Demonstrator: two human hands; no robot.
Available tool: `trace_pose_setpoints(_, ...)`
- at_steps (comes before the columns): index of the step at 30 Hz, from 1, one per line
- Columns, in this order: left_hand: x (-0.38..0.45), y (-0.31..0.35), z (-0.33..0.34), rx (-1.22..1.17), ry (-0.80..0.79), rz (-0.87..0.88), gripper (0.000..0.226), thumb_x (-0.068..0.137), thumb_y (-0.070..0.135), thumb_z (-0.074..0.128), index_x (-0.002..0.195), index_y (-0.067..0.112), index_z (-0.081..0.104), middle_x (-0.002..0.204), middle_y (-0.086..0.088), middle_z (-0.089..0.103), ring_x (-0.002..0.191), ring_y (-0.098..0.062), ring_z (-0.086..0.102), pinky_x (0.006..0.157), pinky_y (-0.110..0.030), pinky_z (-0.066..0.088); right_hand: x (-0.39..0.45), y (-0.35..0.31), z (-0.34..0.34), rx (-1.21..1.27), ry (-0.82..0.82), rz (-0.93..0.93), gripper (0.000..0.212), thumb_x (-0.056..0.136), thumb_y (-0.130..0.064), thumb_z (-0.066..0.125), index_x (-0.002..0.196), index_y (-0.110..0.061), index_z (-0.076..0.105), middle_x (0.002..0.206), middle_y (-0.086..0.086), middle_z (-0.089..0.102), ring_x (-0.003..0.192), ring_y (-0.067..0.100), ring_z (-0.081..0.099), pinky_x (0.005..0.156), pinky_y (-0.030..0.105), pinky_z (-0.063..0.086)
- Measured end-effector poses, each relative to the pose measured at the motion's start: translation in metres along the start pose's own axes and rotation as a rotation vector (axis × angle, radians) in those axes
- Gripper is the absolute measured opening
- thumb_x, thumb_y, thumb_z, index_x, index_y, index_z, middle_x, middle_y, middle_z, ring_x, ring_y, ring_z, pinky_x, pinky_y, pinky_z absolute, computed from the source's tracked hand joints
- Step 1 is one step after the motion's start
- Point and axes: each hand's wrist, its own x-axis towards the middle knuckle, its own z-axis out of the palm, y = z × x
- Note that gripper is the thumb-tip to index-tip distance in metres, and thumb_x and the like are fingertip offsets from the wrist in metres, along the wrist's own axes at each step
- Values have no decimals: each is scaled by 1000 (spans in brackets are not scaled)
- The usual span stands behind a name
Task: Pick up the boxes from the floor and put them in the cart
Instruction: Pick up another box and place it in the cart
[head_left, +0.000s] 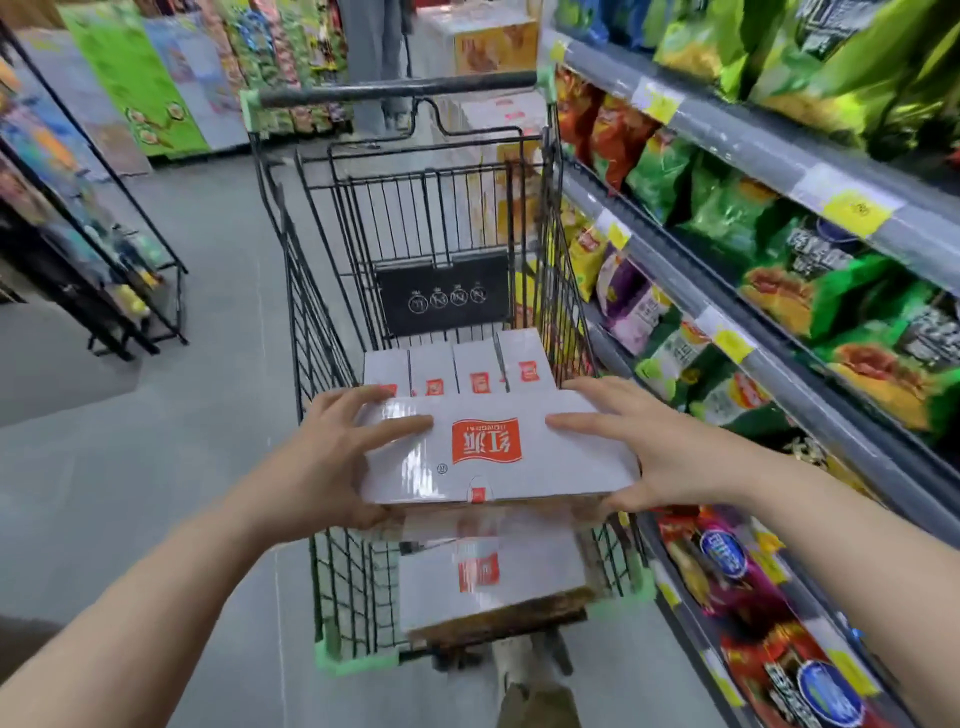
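Held box (493, 452): between left hand (332, 457) and right hand (644, 447), over cart (322, 332).
Beyond grip: boxes (457, 371) in cart.
Right: shelves (779, 150).

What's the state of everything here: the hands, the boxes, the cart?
Left hand: grips held box's left side.
Right hand: grips its right side.
Held box: closed, flat, over the cart.
Upright boxes: standing in the cart.
Cart: partly loaded.

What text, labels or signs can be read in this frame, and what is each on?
"红派": upside down on the red label of the white box held by both hands.
Cart's black panel: four crossed-circle pictograms, no words.
Yellow shelf tags: blurred.
Snack bags: print unreadable.
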Motion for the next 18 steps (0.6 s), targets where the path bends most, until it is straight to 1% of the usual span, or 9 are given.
trace_pose_setpoints(3, 61, -21, -3, 43, -16, -53, 88, 66, 36, 74, 125, 55, 12, 147, 2, 16, 134, -22, 8, 111, -44, 21, 57, 38, -17, -22, -3, -3, 81, 74, -25, 68, 137, -37, 19, 153, -1, -1, 139, 14, -5, 112, 29, 4)
trace_pose_setpoints(4, 81, -28, -1, 38, -12, -75, 89, 65, 35, 75, 125, 55, 11, 149, 1, 15, 135, -24, 8, 113, -46, 20, 75, 49, -22, -24, -9, 0, 81, 74, -24, 68, 137, -35, 19, 152, 0, 0, 139, 15, -5, 112, 30, 5)
trace_pose_setpoints(7, 143, -49, 10, 13, -43, -151, 92, 66, 34, 75, 127, 56, 9, 151, 0, 10, 138, -29, 4, 112, -54, 21, 134, 88, -33, -36, -46, 17, 81, 73, -21, 68, 138, -32, 22, 152, 2, 2, 139, 17, -6, 115, 40, 14)
trace_pose_setpoints(10, 190, -65, 19, 22, -49, -164, 87, 68, 34, 73, 134, 48, 18, 151, -3, 9, 138, -29, 2, 113, -53, 20, 175, 114, -38, -75, -66, 45, 78, 74, -20, 66, 137, -31, 22, 151, 2, 2, 139, 18, -6, 113, 41, 19)
trace_pose_setpoints(13, 237, -82, 22, 40, -72, -166, 86, 71, 31, 72, 136, 44, 17, 152, -5, 7, 139, -29, 0, 115, -50, 14, 214, 141, -43, -96, -71, 62, 77, 73, -19, 66, 137, -28, 24, 151, 6, 4, 140, 24, -3, 113, 43, 21)
trace_pose_setpoints(15, 264, -90, 23, 26, 0, -153, 80, 72, 24, 71, 136, 37, 26, 152, -10, 10, 140, -33, 1, 114, -53, 15, 236, 155, -45, -147, 36, 32, 72, 72, -11, 66, 136, -19, 32, 150, 14, 15, 140, 33, 6, 112, 46, 24)
trace_pose_setpoints(16, 276, -93, 23, 6, 70, -136, 72, 74, 15, 70, 135, 30, 34, 151, -15, 14, 139, -37, 3, 112, -57, 18, 246, 160, -44, -189, 108, 21, 67, 72, -2, 64, 133, -14, 38, 147, 19, 24, 138, 37, 14, 110, 49, 29)
trace_pose_setpoints(17, 287, -95, 25, 12, 111, -133, 66, 77, 6, 65, 133, 25, 38, 150, -18, 15, 139, -40, 2, 111, -58, 20, 254, 165, -42, -240, 149, 31, 63, 73, 5, 59, 131, -11, 41, 146, 20, 28, 137, 39, 18, 108, 51, 30)
trace_pose_setpoints(18, 295, -96, 29, 62, 83, -143, 64, 80, 2, 59, 135, 23, 35, 152, -16, 10, 140, -38, -1, 112, -56, 19, 260, 166, -40, -287, 125, 58, 60, 77, 6, 52, 133, -10, 38, 148, 18, 25, 138, 37, 15, 111, 50, 26)
